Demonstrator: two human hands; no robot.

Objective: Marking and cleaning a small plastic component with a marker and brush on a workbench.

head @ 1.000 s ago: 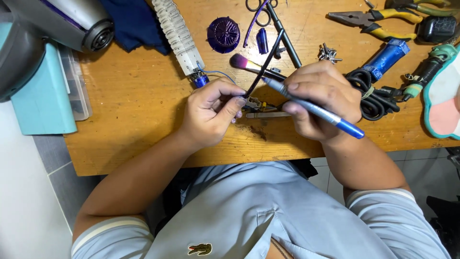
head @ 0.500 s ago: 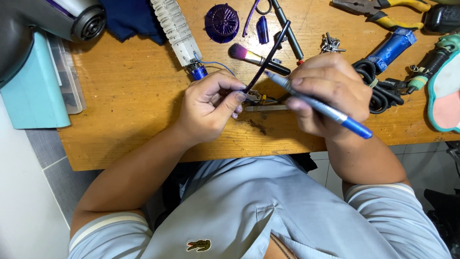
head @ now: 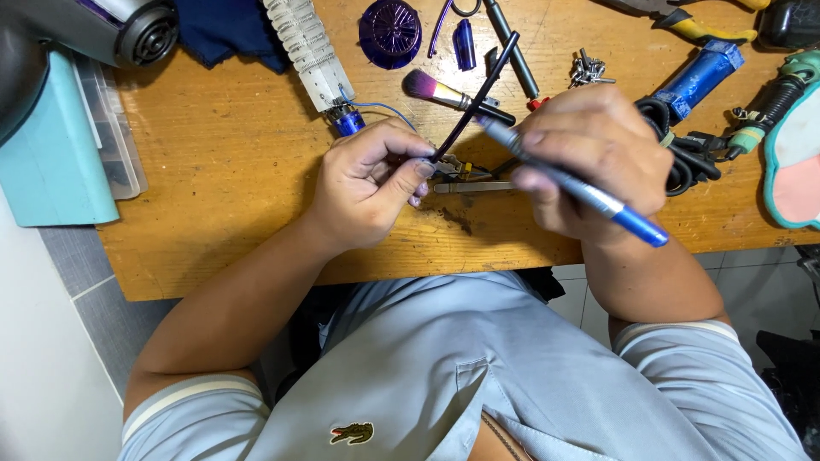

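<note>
My left hand (head: 371,183) pinches a thin black cable (head: 477,96) between thumb and fingers; the cable rises up and to the right over the wooden table (head: 231,171). In my right hand (head: 598,158) I grip a grey and blue pen-shaped tool (head: 598,198), its tip pointing left toward a small metal part (head: 468,177) lying between both hands. A brush with pink and purple bristles (head: 444,92) lies just beyond my fingers.
A white ridged part with a small blue motor (head: 318,60), a round purple grille (head: 389,31), several screws (head: 589,70), pliers (head: 683,21), a blue-handled tool with a coiled black cord (head: 705,72), a teal box (head: 51,162) and a grey hair dryer (head: 120,30) surround the work spot.
Both hands have stayed together over the small part. The right hand has tilted slightly, and the view has shifted a little.
</note>
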